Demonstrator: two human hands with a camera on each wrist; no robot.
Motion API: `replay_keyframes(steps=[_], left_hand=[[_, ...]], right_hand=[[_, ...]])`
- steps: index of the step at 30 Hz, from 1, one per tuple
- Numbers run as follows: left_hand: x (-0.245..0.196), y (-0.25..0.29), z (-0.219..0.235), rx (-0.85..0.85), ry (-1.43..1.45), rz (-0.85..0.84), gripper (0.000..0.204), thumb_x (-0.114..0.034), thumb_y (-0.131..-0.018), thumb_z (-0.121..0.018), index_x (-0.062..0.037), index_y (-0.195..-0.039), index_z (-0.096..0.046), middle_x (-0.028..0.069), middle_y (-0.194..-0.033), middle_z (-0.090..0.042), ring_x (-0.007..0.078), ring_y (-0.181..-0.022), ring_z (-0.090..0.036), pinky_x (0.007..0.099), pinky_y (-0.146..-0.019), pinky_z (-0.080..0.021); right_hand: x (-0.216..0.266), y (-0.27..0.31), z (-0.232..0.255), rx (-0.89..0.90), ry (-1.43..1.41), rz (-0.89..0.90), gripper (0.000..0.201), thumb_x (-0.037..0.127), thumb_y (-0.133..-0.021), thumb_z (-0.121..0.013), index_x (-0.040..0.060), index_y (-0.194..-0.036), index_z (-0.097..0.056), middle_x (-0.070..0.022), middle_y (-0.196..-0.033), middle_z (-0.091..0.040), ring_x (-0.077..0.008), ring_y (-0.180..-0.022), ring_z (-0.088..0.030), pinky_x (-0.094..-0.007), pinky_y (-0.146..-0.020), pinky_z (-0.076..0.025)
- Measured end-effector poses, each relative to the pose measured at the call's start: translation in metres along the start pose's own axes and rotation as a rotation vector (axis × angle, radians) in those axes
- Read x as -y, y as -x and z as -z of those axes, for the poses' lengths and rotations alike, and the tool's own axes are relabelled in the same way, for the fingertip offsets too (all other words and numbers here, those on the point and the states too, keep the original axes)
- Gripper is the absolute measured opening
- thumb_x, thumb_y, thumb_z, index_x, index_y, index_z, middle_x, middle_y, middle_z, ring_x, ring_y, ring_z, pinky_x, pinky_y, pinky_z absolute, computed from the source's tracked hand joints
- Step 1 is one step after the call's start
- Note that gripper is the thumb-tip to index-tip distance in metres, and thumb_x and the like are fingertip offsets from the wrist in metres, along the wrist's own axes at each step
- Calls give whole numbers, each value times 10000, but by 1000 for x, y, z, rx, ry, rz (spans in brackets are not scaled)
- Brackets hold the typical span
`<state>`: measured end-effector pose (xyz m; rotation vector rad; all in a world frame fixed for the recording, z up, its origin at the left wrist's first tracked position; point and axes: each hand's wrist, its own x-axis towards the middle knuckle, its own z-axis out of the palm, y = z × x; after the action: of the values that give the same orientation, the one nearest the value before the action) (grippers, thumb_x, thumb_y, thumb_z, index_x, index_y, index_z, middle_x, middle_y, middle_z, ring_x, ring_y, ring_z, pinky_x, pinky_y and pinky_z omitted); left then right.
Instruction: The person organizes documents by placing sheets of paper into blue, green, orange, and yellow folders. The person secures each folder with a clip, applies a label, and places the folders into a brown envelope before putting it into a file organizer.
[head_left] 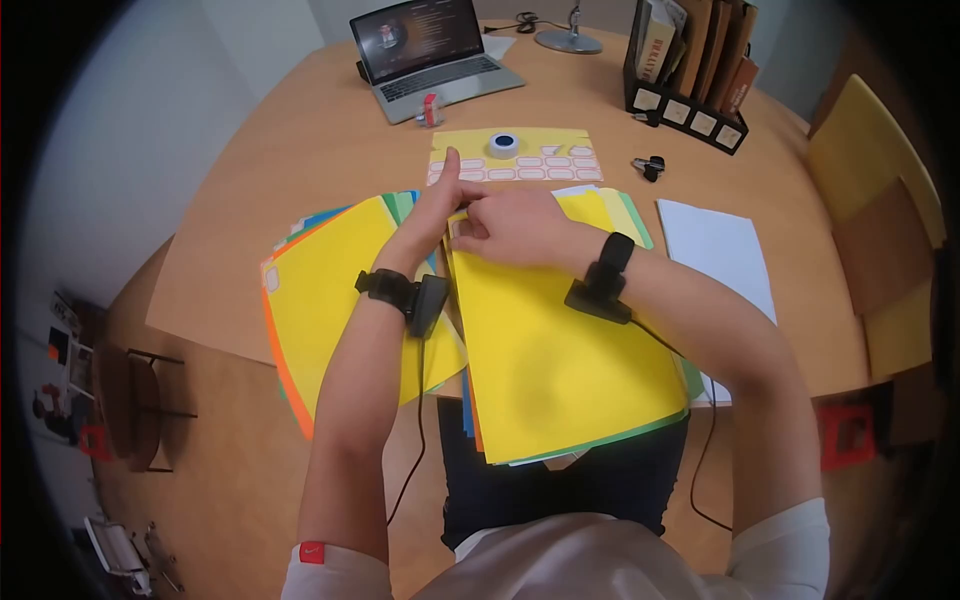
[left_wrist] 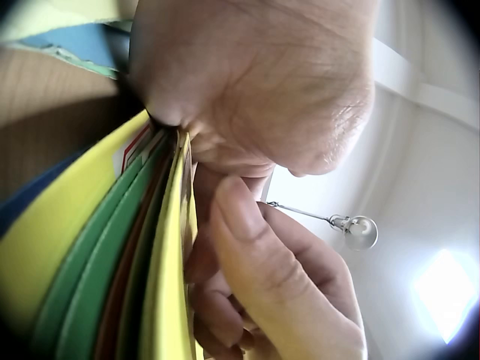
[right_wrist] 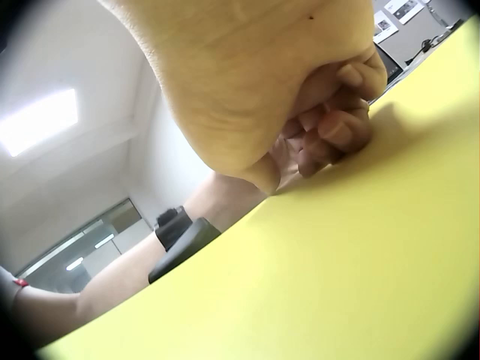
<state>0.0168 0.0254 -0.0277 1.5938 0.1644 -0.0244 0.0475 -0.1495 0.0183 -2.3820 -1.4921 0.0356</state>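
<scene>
A stack of coloured folders with a yellow folder [head_left: 560, 360] on top lies before me, its near edge past the table edge. My left hand [head_left: 445, 197] is at the stack's upper left corner, thumb raised straight, fingers reaching right beneath the other hand. My right hand [head_left: 520, 228] lies over that corner with its fingers curled and fingertips on the yellow surface, beside a small label [head_left: 460, 229]. The left wrist view shows the folders' edges [left_wrist: 112, 262] fanned apart, with the right thumb [left_wrist: 240, 214] close to the top one. The left fingertips are hidden.
Another folder stack [head_left: 330, 290] lies on the left. Ahead are a sheet of red-framed labels [head_left: 550, 170] and a white round device [head_left: 503, 145] on it. White paper [head_left: 715, 255] lies on the right. Behind stand a laptop [head_left: 430, 60], a lamp base [head_left: 568, 40] and a black file rack [head_left: 690, 115].
</scene>
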Motion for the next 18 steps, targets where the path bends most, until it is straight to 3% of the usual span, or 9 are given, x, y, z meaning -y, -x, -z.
replay_keyframes(steps=[2, 6, 11, 13, 15, 18], left_hand=[[-5, 4, -4, -38, -3, 26, 928, -696, -1044, -166, 27, -1115, -743, 114, -1118, -719, 234, -1144, -592, 340, -1114, -364], [6, -5, 2, 1, -48, -18, 942, -690, -1047, -135, 21, -1097, -752, 120, -1109, -716, 230, -1143, -588, 342, -1111, -361], [-3, 2, -3, 95, -15, -27, 945, -665, -1053, -77, -25, -1074, -773, 114, -1044, -727, 208, -1070, -614, 334, -1072, -409], [-7, 8, -8, 44, -125, -60, 925, -640, -1063, -73, -44, -1072, -780, 112, -1056, -727, 217, -1081, -615, 326, -1081, -409], [-16, 16, -12, -2, -183, -62, 883, -611, -1075, -90, -70, -1063, -787, 103, -1080, -722, 233, -1100, -617, 303, -1094, -403], [-18, 16, -13, -7, -265, -92, 814, -576, -1093, -141, -81, -1064, -787, 92, -1045, -706, 217, -1063, -605, 299, -1052, -418]], right_hand=[[1, -2, -11, -83, -1, 12, 397, 429, -962, -570, 75, -938, -751, -37, -1053, -728, -279, -923, -696, -426, -792, -530], [0, -5, -7, -24, -10, -102, 311, 352, -972, -554, 113, -1019, -746, -84, -1017, -744, -297, -967, -706, -431, -806, -550], [-26, 37, 31, -119, 2, -199, 320, 323, -1001, -522, 92, -1042, -741, -139, -985, -740, -346, -939, -694, -450, -794, -542], [-45, 69, 55, -193, -64, -310, 346, 335, -1013, -525, 62, -1048, -736, -160, -943, -734, -356, -894, -694, -445, -761, -529], [-98, 101, 60, -318, -243, -347, 390, 358, -1019, -553, 0, -1012, -708, -146, -855, -716, -285, -804, -689, -402, -713, -513], [-165, 150, 67, -444, -417, -487, 419, 373, -1024, -582, 2, -844, -649, -21, -697, -588, -120, -652, -545, -297, -598, -436]])
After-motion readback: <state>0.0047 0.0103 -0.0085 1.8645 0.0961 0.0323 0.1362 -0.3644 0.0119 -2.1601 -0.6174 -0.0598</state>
